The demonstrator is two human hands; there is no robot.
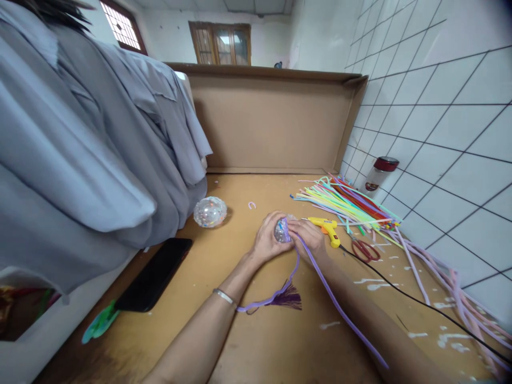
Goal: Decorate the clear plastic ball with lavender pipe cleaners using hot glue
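Observation:
My left hand (265, 237) is closed around a small clear ball (280, 230) with shiny coloured flecks. Against the ball's right side, my right hand (310, 238) pinches a purple pipe cleaner (334, 298). One long end of the pipe cleaner trails toward me past my right forearm. Another purple length hangs down to a dark purple tassel (288, 297) lying on the table near my left wrist. Fingers hide part of the ball and the spot where the purple strand meets it.
A clear faceted bowl-like piece (210, 212) sits at left, beyond a black phone (156, 274). To the right lie a yellow glue gun (328, 228) with a black cord, red-handled scissors (365, 249), many coloured pipe cleaners (340, 200) and a lidded jar (378, 176). Grey cloth hangs left.

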